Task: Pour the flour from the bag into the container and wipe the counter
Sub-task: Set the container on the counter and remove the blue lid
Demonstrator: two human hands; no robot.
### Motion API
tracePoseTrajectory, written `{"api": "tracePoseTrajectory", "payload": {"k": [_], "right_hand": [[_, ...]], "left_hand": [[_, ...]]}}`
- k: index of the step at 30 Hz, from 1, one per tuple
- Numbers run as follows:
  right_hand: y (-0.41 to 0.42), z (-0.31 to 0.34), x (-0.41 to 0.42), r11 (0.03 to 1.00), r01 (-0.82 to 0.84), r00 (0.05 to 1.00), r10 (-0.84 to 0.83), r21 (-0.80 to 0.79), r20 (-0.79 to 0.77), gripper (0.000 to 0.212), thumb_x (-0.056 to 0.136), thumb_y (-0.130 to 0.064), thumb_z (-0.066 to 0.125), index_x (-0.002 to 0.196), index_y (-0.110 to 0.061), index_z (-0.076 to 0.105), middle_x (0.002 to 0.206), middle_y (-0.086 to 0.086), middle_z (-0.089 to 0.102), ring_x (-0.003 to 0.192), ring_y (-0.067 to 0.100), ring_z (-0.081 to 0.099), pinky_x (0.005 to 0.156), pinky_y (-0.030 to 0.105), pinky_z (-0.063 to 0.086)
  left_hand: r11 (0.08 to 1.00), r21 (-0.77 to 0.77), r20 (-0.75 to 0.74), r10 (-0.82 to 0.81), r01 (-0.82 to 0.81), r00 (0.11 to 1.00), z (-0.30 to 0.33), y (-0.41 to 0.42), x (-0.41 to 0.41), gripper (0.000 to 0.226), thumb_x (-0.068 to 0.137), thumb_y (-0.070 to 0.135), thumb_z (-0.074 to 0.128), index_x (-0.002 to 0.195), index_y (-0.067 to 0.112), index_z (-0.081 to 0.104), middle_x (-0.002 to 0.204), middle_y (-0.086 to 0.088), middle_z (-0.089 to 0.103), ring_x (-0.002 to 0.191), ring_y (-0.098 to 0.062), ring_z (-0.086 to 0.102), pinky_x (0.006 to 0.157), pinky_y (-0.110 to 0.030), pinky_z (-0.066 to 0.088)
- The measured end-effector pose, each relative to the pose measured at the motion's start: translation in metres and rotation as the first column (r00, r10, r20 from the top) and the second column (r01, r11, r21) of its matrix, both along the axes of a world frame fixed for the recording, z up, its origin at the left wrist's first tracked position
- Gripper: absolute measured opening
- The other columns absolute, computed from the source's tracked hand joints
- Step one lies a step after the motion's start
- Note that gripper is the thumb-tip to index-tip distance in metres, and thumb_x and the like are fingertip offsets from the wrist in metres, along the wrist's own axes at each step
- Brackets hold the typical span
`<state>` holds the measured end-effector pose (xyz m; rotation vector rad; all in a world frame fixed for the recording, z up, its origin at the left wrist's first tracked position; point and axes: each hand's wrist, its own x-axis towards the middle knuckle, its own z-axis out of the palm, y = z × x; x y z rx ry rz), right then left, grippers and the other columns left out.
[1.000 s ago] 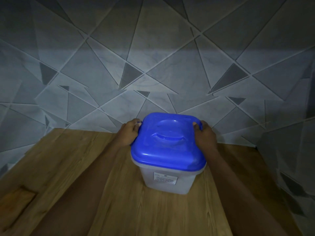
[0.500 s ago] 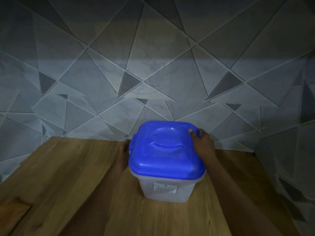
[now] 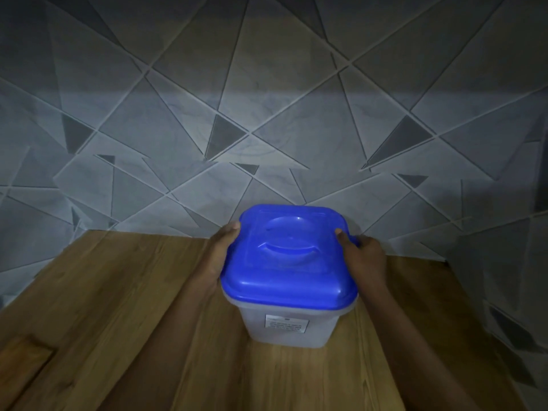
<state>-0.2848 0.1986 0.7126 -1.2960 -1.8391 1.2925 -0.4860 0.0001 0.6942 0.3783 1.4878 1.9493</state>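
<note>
A translucent plastic container (image 3: 289, 329) with a white label stands on the wooden counter (image 3: 118, 307), close to the back wall. A blue lid (image 3: 287, 256) with a moulded handle covers it. My left hand (image 3: 221, 250) presses against the lid's left edge, thumb on its far corner. My right hand (image 3: 363, 259) grips the right edge over a blue side latch, thumb on top. No flour bag or cloth is in view.
A grey tiled wall (image 3: 267, 129) with a triangle pattern runs behind the counter and turns forward along the right side (image 3: 510, 292). A darker wood patch (image 3: 26, 354) lies at the counter's near left.
My left hand, mostly hidden behind the container half a second ago, is back up on the lid's left edge. The right hand has stayed on the right edge.
</note>
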Motion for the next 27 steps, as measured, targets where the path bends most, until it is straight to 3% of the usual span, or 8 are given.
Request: {"api": "tracePoseTrajectory", "payload": {"k": [5,8,11,15,19,21,24,27], "right_hand": [[-0.012,0.001,0.002,0.998,0.018,0.998,-0.021,-0.058,-0.055,0.068,0.09,-0.057,0.062,0.137,-0.009,0.056,0.134,0.012,0.062,0.123,0.034,0.057,0.102,0.04,0.047],[-0.016,0.011,0.002,0.993,0.034,0.994,-0.046,-0.117,-0.101,0.081,0.073,-0.069,0.069,0.131,-0.012,0.061,0.129,0.009,0.066,0.118,0.031,0.061,0.1,0.043,0.051],[-0.014,0.016,0.002,0.989,0.036,0.99,-0.055,-0.143,-0.132,0.091,0.053,-0.075,0.07,0.119,-0.012,0.067,0.115,0.006,0.071,0.106,0.028,0.067,0.093,0.044,0.056],[-0.01,0.026,0.003,0.986,0.019,0.965,-0.061,-0.164,-0.254,0.08,0.058,-0.065,0.077,0.116,-0.012,0.067,0.115,0.006,0.071,0.102,0.025,0.069,0.092,0.047,0.058],[-0.004,0.041,0.013,0.98,0.025,0.862,-0.12,-0.196,-0.493,0.02,0.085,-0.033,0.076,0.096,-0.018,0.067,0.102,0.004,0.072,0.09,0.019,0.069,0.082,0.036,0.057],[0.002,0.048,0.023,0.962,0.074,0.777,-0.222,-0.265,-0.589,0.007,0.09,-0.016,0.071,0.096,-0.012,0.069,0.095,0.009,0.072,0.085,0.021,0.068,0.079,0.035,0.056],[0.014,0.047,0.046,0.912,0.04,0.661,-0.331,-0.409,-0.674,0.024,0.087,-0.004,0.068,0.11,0.004,0.069,0.101,0.017,0.073,0.091,0.029,0.071,0.083,0.043,0.058],[0.018,0.046,0.075,0.876,0.076,0.565,-0.431,-0.475,-0.704,0.034,0.088,-0.001,0.065,0.12,0.009,0.063,0.107,0.018,0.07,0.092,0.028,0.069,0.08,0.04,0.06]], "left_hand": [[0.998,-0.02,-0.016,0.065,-0.066,0.998,0.009,0.009,0.004,0.049,0.085,0.038,0.072,0.126,0.011,0.066,0.123,-0.009,0.07,0.115,-0.028,0.065,0.103,-0.045,0.05],[0.998,-0.009,-0.016,0.064,-0.064,0.998,0.02,0.011,0.011,0.024,0.097,0.03,0.059,0.107,0.011,0.071,0.102,-0.009,0.073,0.095,-0.025,0.067,0.079,-0.033,0.057],[0.998,-0.001,0.03,0.058,-0.058,0.998,0.021,0.009,0.013,0.034,0.097,0.039,0.056,0.108,0.01,0.069,0.1,-0.012,0.071,0.089,-0.027,0.068,0.073,-0.032,0.057],[0.997,0.065,0.049,0.039,-0.042,0.998,0.031,0.006,0.015,0.035,0.095,0.043,0.058,0.106,0.012,0.07,0.098,-0.011,0.072,0.087,-0.027,0.069,0.073,-0.033,0.058],[0.981,0.145,-0.021,0.131,-0.126,0.991,0.06,0.011,0.015,0.033,0.085,0.031,0.069,0.109,0.009,0.066,0.103,-0.016,0.068,0.091,-0.03,0.066,0.081,-0.038,0.055],[0.968,0.154,-0.064,0.207,-0.196,0.976,0.072,0.019,0.013,0.027,0.076,0.026,0.073,0.097,0.01,0.069,0.1,-0.016,0.067,0.091,-0.031,0.064,0.08,-0.04,0.054],[0.966,0.114,-0.031,0.236,-0.231,0.971,0.087,0.037,0.023,0.015,0.072,0.022,0.07,0.083,0.012,0.066,0.087,-0.015,0.061,0.077,-0.027,0.058,0.072,-0.037,0.049],[0.967,0.173,0.088,0.174,-0.187,0.981,0.092,0.058,0.057,0.016,0.077,0.013,0.06,0.09,0.006,0.065,0.088,-0.017,0.059,0.076,-0.026,0.057,0.068,-0.032,0.049]]}}
